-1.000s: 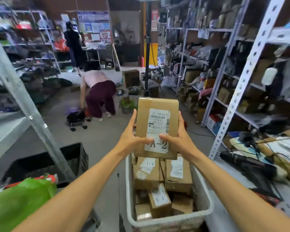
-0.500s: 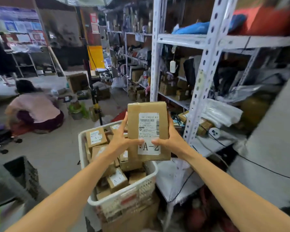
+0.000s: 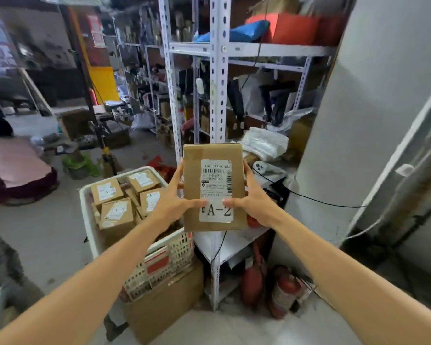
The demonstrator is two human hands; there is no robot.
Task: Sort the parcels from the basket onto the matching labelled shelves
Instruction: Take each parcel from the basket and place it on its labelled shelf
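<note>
While the A-2 parcel (image 3: 214, 188) is held upright, left hand (image 3: 171, 202) and right hand (image 3: 255, 202) curled round its edges, with the basket (image 3: 86, 215) lower-left of the grip, label-checking is judged current and the A-2 shelf is yet to be found.

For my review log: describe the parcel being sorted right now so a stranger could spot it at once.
Find the white basket of brown parcels beside the white metal shelving. Right of it, one parcel is held upright between the left hand and right hand. It alone is off the pile, its label reading A-2 in large print.
</note>
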